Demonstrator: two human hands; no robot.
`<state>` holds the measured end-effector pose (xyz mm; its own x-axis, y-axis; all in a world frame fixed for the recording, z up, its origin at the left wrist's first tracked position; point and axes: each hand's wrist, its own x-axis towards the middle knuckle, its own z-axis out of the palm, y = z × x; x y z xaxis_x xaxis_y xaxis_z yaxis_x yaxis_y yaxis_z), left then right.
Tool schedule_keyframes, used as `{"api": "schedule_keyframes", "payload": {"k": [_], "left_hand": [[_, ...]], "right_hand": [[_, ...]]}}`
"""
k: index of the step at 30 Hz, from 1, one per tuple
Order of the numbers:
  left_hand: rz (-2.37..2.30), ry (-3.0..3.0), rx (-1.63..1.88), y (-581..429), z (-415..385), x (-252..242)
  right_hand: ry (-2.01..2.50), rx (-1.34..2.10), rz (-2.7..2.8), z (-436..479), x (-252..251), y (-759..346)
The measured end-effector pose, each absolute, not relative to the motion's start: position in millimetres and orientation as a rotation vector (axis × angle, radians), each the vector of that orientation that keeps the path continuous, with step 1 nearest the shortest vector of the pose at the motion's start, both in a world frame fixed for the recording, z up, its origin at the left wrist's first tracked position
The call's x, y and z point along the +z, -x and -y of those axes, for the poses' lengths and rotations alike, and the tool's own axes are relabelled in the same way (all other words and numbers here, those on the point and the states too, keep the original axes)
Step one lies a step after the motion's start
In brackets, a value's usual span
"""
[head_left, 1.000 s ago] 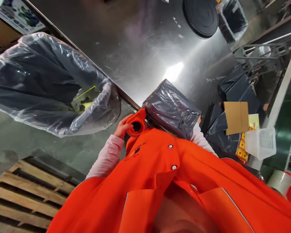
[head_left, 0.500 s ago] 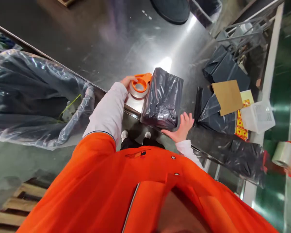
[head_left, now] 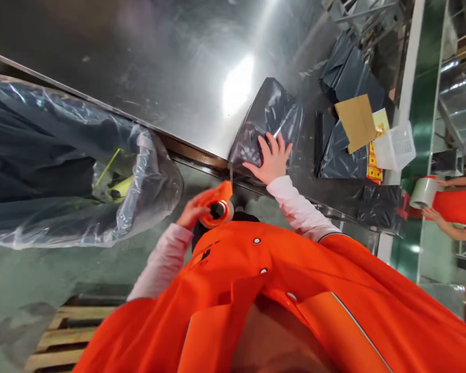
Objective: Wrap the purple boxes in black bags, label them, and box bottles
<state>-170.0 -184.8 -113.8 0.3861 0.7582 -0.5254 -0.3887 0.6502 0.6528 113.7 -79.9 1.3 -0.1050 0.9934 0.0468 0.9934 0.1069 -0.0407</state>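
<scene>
My left hand (head_left: 194, 209) grips an orange tape dispenser (head_left: 226, 195) with a roll of clear tape in it, held just off the table's front edge near my body. A short strip of tape runs from the dispenser up to the near left corner of a dark plastic-wrapped package (head_left: 270, 111). Flat on top of that package rests my right hand (head_left: 272, 159), fingers spread. The package lies at the edge of the metal table (head_left: 171, 88).
A bin lined with clear and dark plastic (head_left: 147, 171) stands left. To the right are folded black bags (head_left: 344, 158), a cardboard piece (head_left: 355, 123) and a white plastic basket (head_left: 395, 146). Another person (head_left: 456, 204) holds a white roll (head_left: 423, 192). A wooden pallet (head_left: 64, 339) lies behind.
My left hand has drawn the tape dispenser from the package's left side down toward my body. My right hand has moved from beside the package onto its top.
</scene>
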Motion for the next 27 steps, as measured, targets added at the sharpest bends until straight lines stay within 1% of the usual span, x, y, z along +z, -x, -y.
{"api": "schedule_keyframes", "payload": {"k": [2,4,8,12,14,17,21,24,27], "left_hand": [[-0.996,-0.353,0.812,151,238,-114],[-1.029,-0.285,0.892,118,261,-112],[-0.958,-0.367,1.042,55,245,-121],[-0.906,-0.430,1.134,25,219,-140],[-0.889,-0.429,1.168,17,215,-146],[-0.914,-0.389,1.252,-3,224,-147],[-0.949,-0.310,1.340,-54,251,-138],[-0.911,-0.284,1.312,-86,261,-132],[-0.873,-0.281,1.261,-90,244,-131]], "right_hand": [[2.155,-0.002,2.207,60,-2,-80],[2.239,0.027,2.154,44,-3,-55],[2.320,0.119,2.250,35,14,-51],[2.066,0.055,2.625,46,37,-83],[1.985,0.020,2.685,49,41,-95],[2.002,0.061,2.644,46,33,-99],[1.940,0.110,2.579,36,17,-100],[1.877,0.142,2.536,31,10,-102],[1.881,0.130,2.531,30,8,-102]]}}
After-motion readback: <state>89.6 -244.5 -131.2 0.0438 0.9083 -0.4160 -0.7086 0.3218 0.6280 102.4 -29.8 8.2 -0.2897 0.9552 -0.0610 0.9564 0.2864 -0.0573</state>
